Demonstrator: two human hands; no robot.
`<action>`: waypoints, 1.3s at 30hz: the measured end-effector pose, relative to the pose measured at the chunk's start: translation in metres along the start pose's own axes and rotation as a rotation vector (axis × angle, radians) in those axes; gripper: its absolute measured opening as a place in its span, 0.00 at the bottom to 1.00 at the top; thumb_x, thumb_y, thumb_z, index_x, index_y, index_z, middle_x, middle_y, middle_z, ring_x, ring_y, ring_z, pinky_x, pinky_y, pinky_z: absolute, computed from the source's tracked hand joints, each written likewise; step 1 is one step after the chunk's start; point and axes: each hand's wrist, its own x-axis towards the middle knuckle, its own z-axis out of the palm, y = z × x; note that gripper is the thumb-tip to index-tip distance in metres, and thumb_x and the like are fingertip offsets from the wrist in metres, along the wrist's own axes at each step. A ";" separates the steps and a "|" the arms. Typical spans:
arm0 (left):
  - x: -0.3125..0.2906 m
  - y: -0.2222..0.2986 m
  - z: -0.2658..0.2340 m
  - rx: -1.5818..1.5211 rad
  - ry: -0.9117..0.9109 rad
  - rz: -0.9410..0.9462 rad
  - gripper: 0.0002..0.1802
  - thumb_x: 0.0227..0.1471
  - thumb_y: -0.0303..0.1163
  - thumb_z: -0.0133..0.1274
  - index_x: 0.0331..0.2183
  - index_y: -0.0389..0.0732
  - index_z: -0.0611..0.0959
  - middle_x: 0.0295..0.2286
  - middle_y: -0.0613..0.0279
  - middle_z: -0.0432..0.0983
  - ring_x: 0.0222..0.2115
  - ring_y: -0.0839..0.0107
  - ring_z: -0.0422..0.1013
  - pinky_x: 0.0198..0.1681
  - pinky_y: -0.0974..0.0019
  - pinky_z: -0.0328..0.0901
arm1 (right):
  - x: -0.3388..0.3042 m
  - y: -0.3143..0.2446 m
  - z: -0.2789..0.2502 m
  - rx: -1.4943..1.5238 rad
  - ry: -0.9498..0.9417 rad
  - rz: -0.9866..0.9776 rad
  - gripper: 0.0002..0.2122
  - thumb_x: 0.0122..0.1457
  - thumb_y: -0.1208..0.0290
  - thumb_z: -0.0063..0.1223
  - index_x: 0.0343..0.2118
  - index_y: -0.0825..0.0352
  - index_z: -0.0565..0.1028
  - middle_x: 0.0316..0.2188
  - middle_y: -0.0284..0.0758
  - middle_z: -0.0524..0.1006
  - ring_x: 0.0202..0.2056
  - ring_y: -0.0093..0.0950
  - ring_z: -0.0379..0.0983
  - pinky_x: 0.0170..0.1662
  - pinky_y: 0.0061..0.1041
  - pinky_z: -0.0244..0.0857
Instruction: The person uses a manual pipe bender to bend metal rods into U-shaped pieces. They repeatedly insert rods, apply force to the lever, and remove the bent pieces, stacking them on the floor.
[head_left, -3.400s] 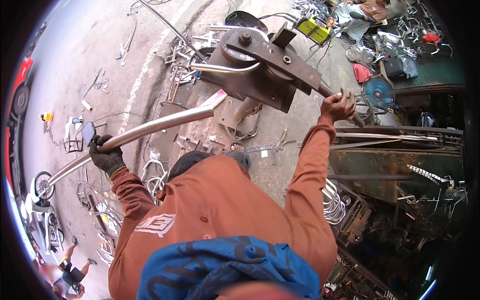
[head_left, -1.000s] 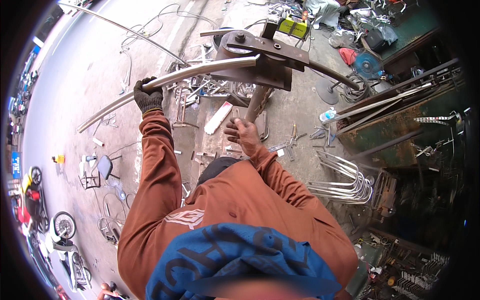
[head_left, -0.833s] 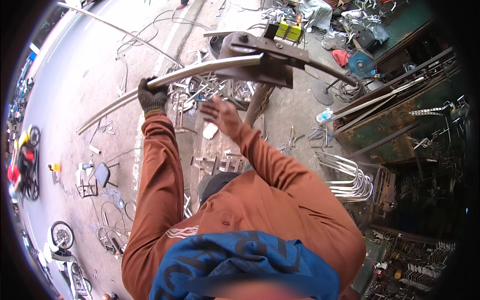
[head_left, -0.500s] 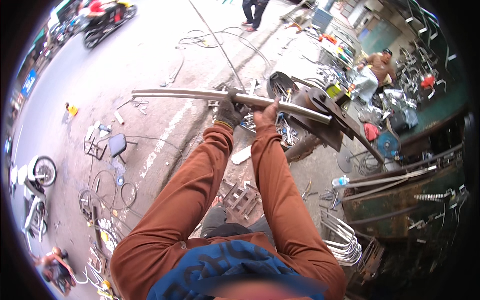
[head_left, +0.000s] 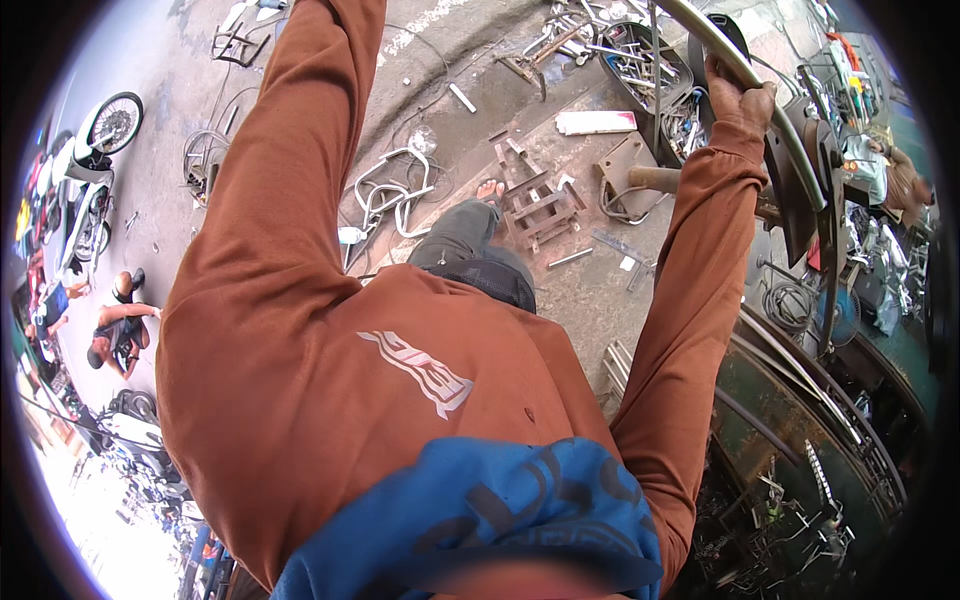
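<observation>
Clearly, our right hand [head_left: 738, 98] curls round the metal tube [head_left: 789, 130], our left hand unseen; uneven support could twist it loose.

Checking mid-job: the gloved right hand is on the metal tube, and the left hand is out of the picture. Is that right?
Not quite: the head view shows the right hand bare, not gloved. It is on the metal tube, and the left hand is out of the picture.

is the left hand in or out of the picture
Out: the left sleeve runs off the top edge before any hand shows. Whether it is open or closed, I cannot tell.
</observation>
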 end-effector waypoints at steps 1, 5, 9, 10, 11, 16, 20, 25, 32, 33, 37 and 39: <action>-0.003 0.000 -0.001 0.147 0.005 -0.018 0.26 0.61 0.49 0.41 0.32 0.32 0.74 0.31 0.48 0.72 0.32 0.59 0.69 0.40 0.53 0.70 | -0.011 0.002 0.004 -0.024 -0.017 -0.002 0.27 0.66 0.49 0.28 0.52 0.70 0.64 0.49 0.47 0.69 0.50 0.42 0.66 0.55 0.52 0.58; 0.001 0.006 0.004 0.402 -0.041 -0.101 0.24 0.60 0.44 0.41 0.35 0.29 0.78 0.31 0.49 0.74 0.30 0.61 0.69 0.34 0.62 0.71 | -0.076 0.007 -0.001 -0.214 0.038 -0.019 0.21 0.68 0.57 0.29 0.52 0.70 0.61 0.48 0.50 0.67 0.52 0.44 0.64 0.57 0.54 0.56; 0.019 0.012 -0.002 0.384 -0.022 -0.136 0.22 0.56 0.41 0.41 0.35 0.29 0.79 0.30 0.48 0.74 0.28 0.60 0.70 0.30 0.61 0.71 | -0.169 0.034 -0.108 -0.492 -0.129 -0.092 0.18 0.66 0.57 0.37 0.44 0.69 0.69 0.39 0.42 0.74 0.43 0.38 0.72 0.52 0.41 0.65; 0.022 0.013 -0.006 0.435 -0.037 -0.160 0.23 0.55 0.41 0.40 0.35 0.29 0.79 0.29 0.48 0.74 0.28 0.60 0.70 0.29 0.62 0.70 | -0.202 0.051 -0.155 -0.720 -0.043 -0.142 0.17 0.66 0.57 0.40 0.44 0.68 0.69 0.40 0.41 0.74 0.42 0.36 0.73 0.45 0.38 0.68; 0.025 0.012 -0.011 0.485 -0.063 -0.190 0.23 0.55 0.41 0.40 0.34 0.30 0.79 0.29 0.48 0.74 0.28 0.60 0.70 0.29 0.62 0.70 | -0.232 0.067 -0.205 -0.806 -0.002 -0.139 0.16 0.65 0.57 0.42 0.44 0.67 0.70 0.41 0.39 0.73 0.40 0.34 0.74 0.39 0.35 0.70; 0.037 0.011 -0.032 1.792 -0.567 0.943 0.14 0.48 0.40 0.56 0.32 0.40 0.84 0.29 0.56 0.81 0.32 0.66 0.76 0.38 0.63 0.69 | -0.505 0.182 -0.425 -1.203 0.702 0.676 0.19 0.61 0.54 0.46 0.44 0.67 0.71 0.37 0.40 0.77 0.41 0.39 0.74 0.41 0.38 0.69; 0.055 0.007 -0.035 0.294 -0.391 -0.177 0.13 0.57 0.34 0.38 0.35 0.38 0.76 0.39 0.51 0.78 0.43 0.59 0.73 0.49 0.57 0.66 | -0.689 0.299 -0.461 -0.649 1.158 0.635 0.18 0.59 0.55 0.48 0.42 0.66 0.71 0.37 0.39 0.75 0.40 0.34 0.73 0.39 0.33 0.71; 0.064 0.003 -0.047 -0.017 -0.624 -0.299 0.14 0.57 0.39 0.43 0.33 0.38 0.76 0.34 0.53 0.78 0.45 0.49 0.71 0.56 0.37 0.58 | -0.644 0.403 -0.404 -0.197 1.315 -0.217 0.16 0.57 0.56 0.50 0.41 0.64 0.71 0.37 0.37 0.73 0.39 0.28 0.71 0.37 0.27 0.73; 0.035 0.021 -0.035 -0.010 -0.695 -0.597 0.15 0.59 0.41 0.44 0.26 0.42 0.73 0.31 0.58 0.76 0.50 0.53 0.68 0.53 0.43 0.61 | -0.164 0.444 0.008 0.418 -0.007 -0.182 0.30 0.59 0.43 0.47 0.56 0.62 0.64 0.54 0.36 0.68 0.53 0.33 0.66 0.53 0.37 0.60; 0.031 0.023 -0.031 0.058 -0.613 -0.572 0.15 0.59 0.42 0.44 0.25 0.43 0.73 0.31 0.58 0.75 0.50 0.53 0.68 0.53 0.44 0.62 | -0.130 0.438 0.078 0.381 -0.177 -0.216 0.34 0.58 0.45 0.50 0.60 0.63 0.56 0.57 0.36 0.64 0.56 0.32 0.63 0.51 0.35 0.61; 0.016 0.024 -0.025 0.010 -0.569 -0.604 0.17 0.58 0.43 0.45 0.27 0.39 0.71 0.32 0.52 0.76 0.45 0.50 0.70 0.53 0.43 0.60 | -0.065 0.392 0.242 0.249 -0.174 -0.363 0.23 0.57 0.52 0.55 0.51 0.59 0.67 0.44 0.31 0.73 0.47 0.25 0.69 0.47 0.30 0.63; 0.009 0.023 -0.027 0.038 -0.531 -0.601 0.16 0.58 0.41 0.45 0.27 0.38 0.70 0.32 0.50 0.75 0.44 0.50 0.69 0.55 0.43 0.60 | -0.051 0.374 0.264 0.299 -0.028 -0.317 0.19 0.56 0.54 0.57 0.43 0.60 0.68 0.35 0.31 0.75 0.38 0.26 0.71 0.43 0.32 0.66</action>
